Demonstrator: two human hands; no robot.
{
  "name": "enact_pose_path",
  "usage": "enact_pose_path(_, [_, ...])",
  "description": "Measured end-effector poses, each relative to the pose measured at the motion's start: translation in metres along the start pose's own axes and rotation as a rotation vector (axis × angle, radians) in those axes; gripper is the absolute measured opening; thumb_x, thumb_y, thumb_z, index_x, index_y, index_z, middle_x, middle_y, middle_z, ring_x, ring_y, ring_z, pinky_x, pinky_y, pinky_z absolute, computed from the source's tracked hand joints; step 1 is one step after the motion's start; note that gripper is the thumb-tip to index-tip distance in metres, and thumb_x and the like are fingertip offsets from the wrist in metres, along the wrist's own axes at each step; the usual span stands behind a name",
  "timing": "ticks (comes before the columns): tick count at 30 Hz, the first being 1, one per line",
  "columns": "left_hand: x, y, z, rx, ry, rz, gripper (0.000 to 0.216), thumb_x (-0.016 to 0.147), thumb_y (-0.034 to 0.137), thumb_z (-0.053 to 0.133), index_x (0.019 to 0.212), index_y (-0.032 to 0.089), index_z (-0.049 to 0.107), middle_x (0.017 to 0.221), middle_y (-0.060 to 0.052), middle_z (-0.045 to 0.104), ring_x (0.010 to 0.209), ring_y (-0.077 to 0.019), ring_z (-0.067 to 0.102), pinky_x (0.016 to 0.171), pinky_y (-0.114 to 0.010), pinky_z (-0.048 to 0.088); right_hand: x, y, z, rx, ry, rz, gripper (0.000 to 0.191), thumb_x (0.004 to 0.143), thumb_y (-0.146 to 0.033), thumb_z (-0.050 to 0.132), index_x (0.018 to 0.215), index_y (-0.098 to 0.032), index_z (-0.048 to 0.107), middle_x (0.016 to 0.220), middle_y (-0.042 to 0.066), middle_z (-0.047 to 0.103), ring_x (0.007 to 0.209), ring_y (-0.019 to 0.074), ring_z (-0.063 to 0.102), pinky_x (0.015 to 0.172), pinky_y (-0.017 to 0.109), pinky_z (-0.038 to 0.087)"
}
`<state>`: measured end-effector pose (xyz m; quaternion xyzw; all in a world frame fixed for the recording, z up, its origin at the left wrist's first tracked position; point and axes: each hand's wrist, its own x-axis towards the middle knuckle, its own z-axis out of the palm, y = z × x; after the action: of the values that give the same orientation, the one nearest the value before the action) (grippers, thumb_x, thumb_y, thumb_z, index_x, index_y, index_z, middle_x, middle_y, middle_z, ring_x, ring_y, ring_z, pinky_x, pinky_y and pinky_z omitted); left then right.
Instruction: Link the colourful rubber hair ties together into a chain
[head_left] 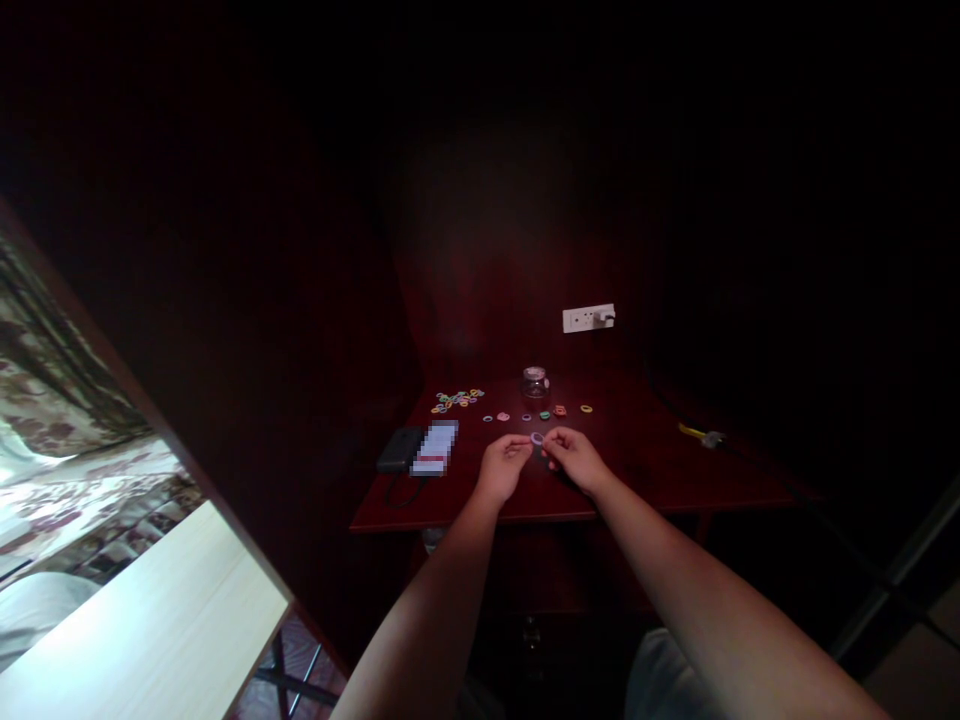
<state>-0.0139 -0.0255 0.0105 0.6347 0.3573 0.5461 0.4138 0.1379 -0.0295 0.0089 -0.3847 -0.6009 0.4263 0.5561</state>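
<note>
Pinching a ring point(537, 438) between them, the left hand point(505, 466) and right hand point(576, 458) are close together over the counter point(660, 472). The ring looks light, soft and stretchy, so its two sides seem good spots to hold. Far behind stands a jar point(535, 390).

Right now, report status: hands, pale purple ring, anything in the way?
Right hand pinching pale purple ring. Left hand at its other side. Clear rounded jar stands beyond; nothing visibly blocking.

Left hand point(507, 466) and right hand point(576, 458) holding lilac ring point(537, 438), clear jar point(535, 390) beyond
</note>
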Motion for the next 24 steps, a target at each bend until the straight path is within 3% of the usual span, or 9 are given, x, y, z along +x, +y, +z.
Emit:
enact_pose_path(16, [-0.0006,-0.003,0.0003,-0.029,-0.012,-0.014,0.027,0.066,0.028,0.067,0.086,0.012,0.062,0.077,-0.008,0.066,0.072,-0.0147,0.061,0.07,-0.027,0.048,-0.0019,-0.0023,0.0011,-0.129,-0.101,-0.039,0.025,0.071,-0.04,0.058,0.069,-0.015,0.054,0.062,0.0,0.057,0.047,0.0082,0.047,0.046,0.02,0.037])
enact_pose_path(24, [-0.0012,-0.0074,0.001,-0.035,-0.062,-0.035,0.03,0.067,0.028,0.067,0.09,0.011,0.06,0.08,-0.009,0.066,0.073,-0.0142,0.062,0.071,-0.027,0.047,-0.0008,-0.0026,0.0003,-0.04,-0.031,-0.01,0.023,0.071,-0.038,0.056,0.066,-0.016,0.053,0.059,-0.002,0.057,0.043,0.007,0.046,0.044,0.019,0.035])
